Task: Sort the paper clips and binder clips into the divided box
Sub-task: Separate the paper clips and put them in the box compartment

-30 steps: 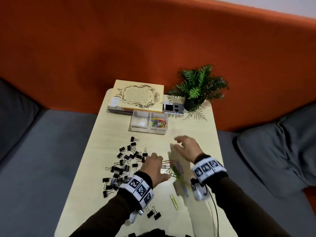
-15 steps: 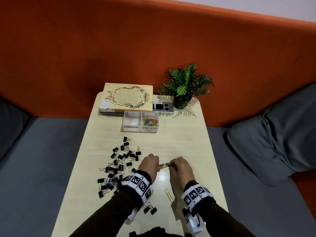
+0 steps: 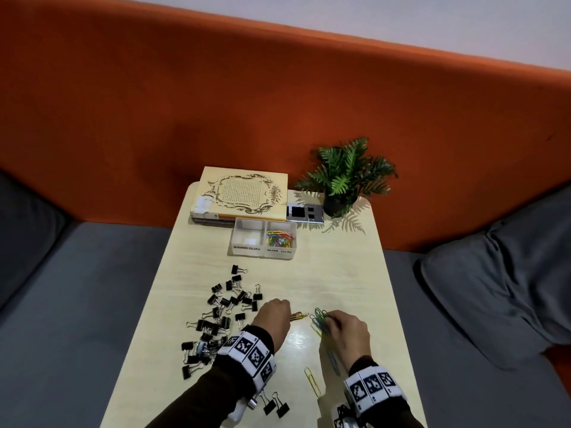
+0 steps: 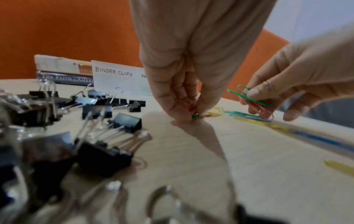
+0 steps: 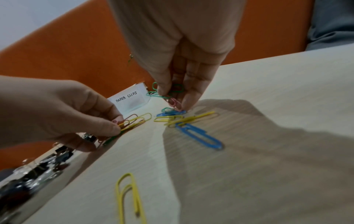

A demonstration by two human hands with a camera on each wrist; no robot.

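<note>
Fingers (image 4: 203,106) of the left hand (image 3: 273,318) pinch a small bunch of yellow, red and green paper clips (image 5: 134,120) low against the desk (image 3: 336,273), while the right hand (image 3: 347,330) clamps its own cluster of green and pink paper clips (image 5: 168,92) between thumb and fingertips just above the wood. Directly under the right hand lie loose blue and yellow paper clips (image 5: 184,119), and a lone yellow paper clip (image 3: 312,381) rests nearer the person, apart from the rest.

To the left, a scatter of black binder clips (image 3: 225,310) spreads across the desk, with two more (image 3: 275,404) near the front edge; none appears to have been moved yet. At the far end stands the divided box (image 3: 262,250), its right compartment, labelled for paper clips, already holding a heap of coloured clips (image 3: 279,237). The left compartment, labelled for binder clips, looks bare, though its floor is only partly visible from the head view.

By this evidence the paper clip half of the sort is well advanced, with two handfuls gathered and a few strays left on the desk, while the binder clip half seems not yet begun. Behind the box sit stacked books (image 3: 244,196), a small grey device (image 3: 304,213) and a potted fern (image 3: 349,177).
</note>
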